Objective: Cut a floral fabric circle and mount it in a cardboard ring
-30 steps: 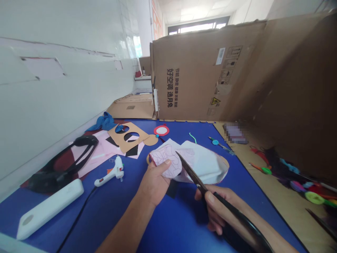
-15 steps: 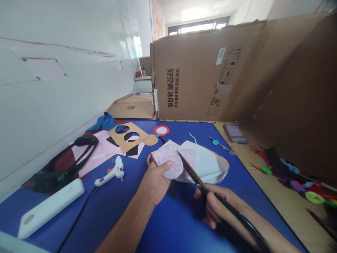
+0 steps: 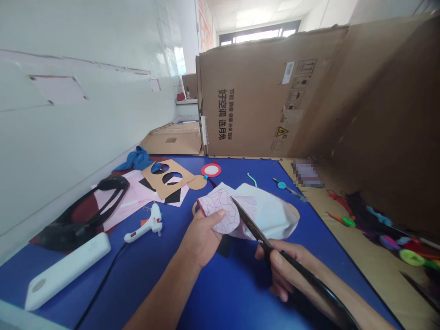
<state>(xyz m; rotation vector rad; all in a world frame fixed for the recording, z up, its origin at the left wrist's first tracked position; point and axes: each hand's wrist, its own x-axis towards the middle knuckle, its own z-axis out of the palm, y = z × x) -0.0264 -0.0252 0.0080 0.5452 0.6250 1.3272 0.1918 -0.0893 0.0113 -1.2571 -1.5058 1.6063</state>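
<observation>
Head view: the person's left hand (image 3: 201,238) pinches a pink patterned cut-out (image 3: 220,215) from the near side, with the thumb lying across its top and the fingers curled closed beneath it. The cut-out's broad white part (image 3: 270,213) fans out to the right, above the blue foam mat (image 3: 223,298). The right hand (image 3: 288,270) is closed firmly around the long black handles of a pair of scissors (image 3: 309,279), and its fingers (image 3: 278,275) wrap the grip. The pointed steel blade (image 3: 247,220) lies against the cut-out, its tip near the pink part; how far the blades are parted, and whether the material sits between them, cannot be told. Left of the hands, a white glue gun (image 3: 151,224) lies on the mat with its dark cord (image 3: 103,279) running toward the near edge, just beside a white oblong device (image 3: 67,270). Beyond them lie a cardboard stencil with round holes (image 3: 165,176) and a red ring (image 3: 211,170). A large cardboard box (image 3: 247,91) stands behind the mat.
</observation>
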